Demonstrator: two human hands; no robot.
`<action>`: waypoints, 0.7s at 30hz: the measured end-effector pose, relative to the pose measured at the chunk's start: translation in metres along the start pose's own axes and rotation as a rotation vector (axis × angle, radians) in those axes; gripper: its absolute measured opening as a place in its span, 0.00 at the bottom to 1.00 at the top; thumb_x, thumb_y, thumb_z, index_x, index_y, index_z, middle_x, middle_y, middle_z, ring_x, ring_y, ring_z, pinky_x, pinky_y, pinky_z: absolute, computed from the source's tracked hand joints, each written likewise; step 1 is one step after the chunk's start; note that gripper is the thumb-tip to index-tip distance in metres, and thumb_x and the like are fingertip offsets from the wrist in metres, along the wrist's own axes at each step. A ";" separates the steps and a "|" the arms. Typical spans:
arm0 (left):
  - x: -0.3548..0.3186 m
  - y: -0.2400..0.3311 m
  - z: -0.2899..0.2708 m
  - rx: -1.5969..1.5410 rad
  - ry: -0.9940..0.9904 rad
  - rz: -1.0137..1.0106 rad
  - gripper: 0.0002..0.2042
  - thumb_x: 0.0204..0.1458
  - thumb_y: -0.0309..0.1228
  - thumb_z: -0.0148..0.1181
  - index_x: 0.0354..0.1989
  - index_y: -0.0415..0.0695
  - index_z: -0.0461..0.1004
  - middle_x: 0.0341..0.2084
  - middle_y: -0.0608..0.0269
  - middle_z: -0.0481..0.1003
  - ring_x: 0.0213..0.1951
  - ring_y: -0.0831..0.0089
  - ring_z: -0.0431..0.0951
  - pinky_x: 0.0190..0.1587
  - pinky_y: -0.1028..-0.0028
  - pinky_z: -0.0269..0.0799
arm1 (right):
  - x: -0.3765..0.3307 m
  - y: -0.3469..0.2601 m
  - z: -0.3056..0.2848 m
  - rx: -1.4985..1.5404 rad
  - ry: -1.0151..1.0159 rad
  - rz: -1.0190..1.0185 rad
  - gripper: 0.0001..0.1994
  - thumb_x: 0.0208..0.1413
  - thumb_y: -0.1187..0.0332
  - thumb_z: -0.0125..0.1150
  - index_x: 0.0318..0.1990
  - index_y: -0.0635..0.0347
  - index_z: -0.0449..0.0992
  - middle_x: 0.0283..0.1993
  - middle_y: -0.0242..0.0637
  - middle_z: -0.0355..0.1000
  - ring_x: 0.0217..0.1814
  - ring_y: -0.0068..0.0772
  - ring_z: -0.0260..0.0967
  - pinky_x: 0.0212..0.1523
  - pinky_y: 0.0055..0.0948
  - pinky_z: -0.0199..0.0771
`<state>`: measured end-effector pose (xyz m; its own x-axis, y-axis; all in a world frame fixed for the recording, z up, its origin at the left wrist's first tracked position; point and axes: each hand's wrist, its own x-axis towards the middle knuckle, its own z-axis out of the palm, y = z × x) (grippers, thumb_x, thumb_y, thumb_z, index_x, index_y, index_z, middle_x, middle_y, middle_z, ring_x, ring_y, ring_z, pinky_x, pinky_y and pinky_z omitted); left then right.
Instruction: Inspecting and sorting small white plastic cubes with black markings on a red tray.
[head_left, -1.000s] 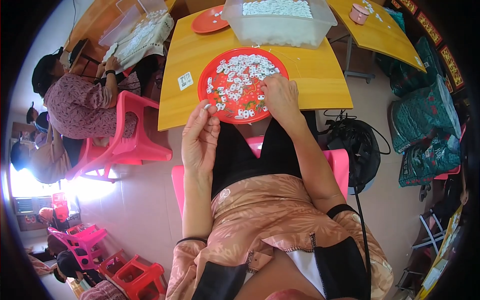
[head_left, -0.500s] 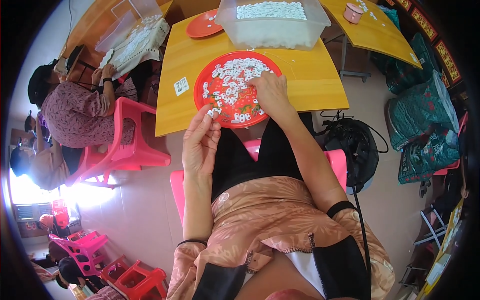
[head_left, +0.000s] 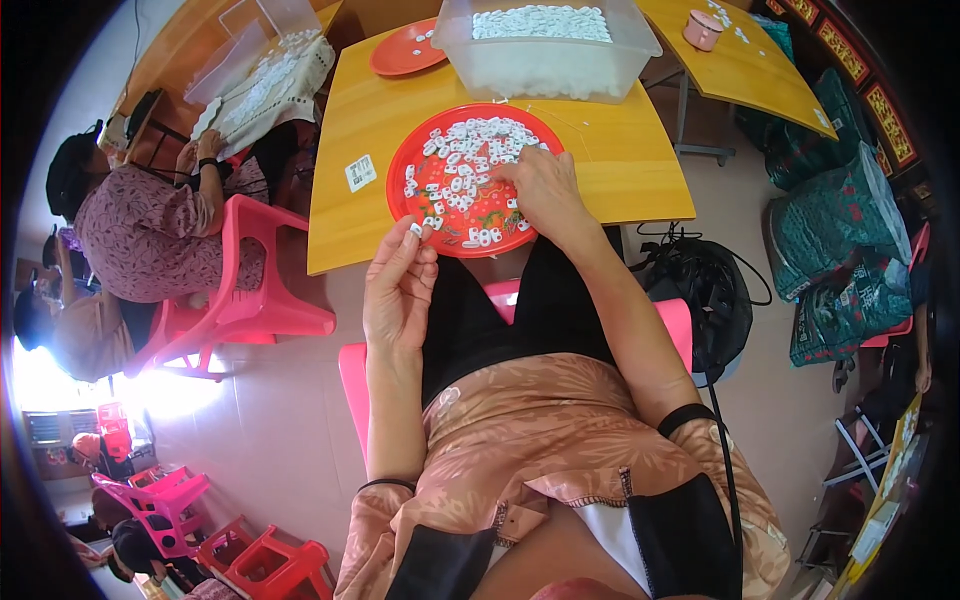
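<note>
A round red tray [head_left: 399, 160] lies at the front edge of the yellow table, with many small white plastic pieces [head_left: 465, 185] scattered over it. My left hand [head_left: 402, 285] is raised at the tray's near left rim. Its thumb and fingers pinch one small white plastic piece [head_left: 416, 230]. My right hand [head_left: 545, 190] reaches over the right side of the tray, fingers bent down among the pieces. Its fingertips are partly hidden, so whether they grip a piece does not show.
Behind the tray stands a translucent plastic bin [head_left: 545, 75] full of white pieces. A second red plate [head_left: 400, 60] sits to its left, and a white label [head_left: 360, 173] lies on the table [head_left: 630, 160]. At left, another person [head_left: 160, 225] sits on a pink chair [head_left: 245, 285].
The view has shifted slightly. My left hand still pinches the white piece, and my right hand stays over the tray's right side with little movement.
</note>
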<state>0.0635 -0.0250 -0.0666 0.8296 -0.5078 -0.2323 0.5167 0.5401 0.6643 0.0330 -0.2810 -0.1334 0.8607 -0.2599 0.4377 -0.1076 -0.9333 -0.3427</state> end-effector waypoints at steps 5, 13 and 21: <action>0.003 -0.001 -0.004 -0.010 -0.003 -0.015 0.14 0.65 0.24 0.61 0.58 0.37 0.76 0.44 0.54 0.83 0.36 0.74 0.83 0.40 0.78 0.82 | -0.001 -0.001 -0.002 -0.021 0.049 -0.038 0.16 0.64 0.71 0.51 0.47 0.45 0.88 0.39 0.39 0.75 0.46 0.42 0.74 0.48 0.44 0.61; 0.009 0.005 -0.012 -0.039 -0.008 -0.010 0.15 0.65 0.24 0.61 0.59 0.38 0.75 0.44 0.54 0.83 0.37 0.74 0.83 0.40 0.78 0.82 | 0.010 -0.005 -0.010 0.069 -0.010 -0.044 0.12 0.62 0.71 0.57 0.45 0.49 0.87 0.38 0.41 0.75 0.44 0.46 0.74 0.45 0.44 0.64; 0.010 0.008 -0.015 -0.041 0.007 -0.018 0.15 0.65 0.24 0.60 0.59 0.37 0.75 0.45 0.52 0.83 0.37 0.74 0.83 0.40 0.78 0.82 | 0.013 -0.020 -0.015 0.175 -0.212 -0.045 0.09 0.52 0.63 0.74 0.34 0.57 0.85 0.35 0.41 0.78 0.42 0.49 0.77 0.44 0.48 0.69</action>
<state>0.0792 -0.0159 -0.0748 0.8216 -0.5131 -0.2484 0.5393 0.5582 0.6306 0.0389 -0.2696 -0.1086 0.9496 -0.1441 0.2785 0.0051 -0.8810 -0.4732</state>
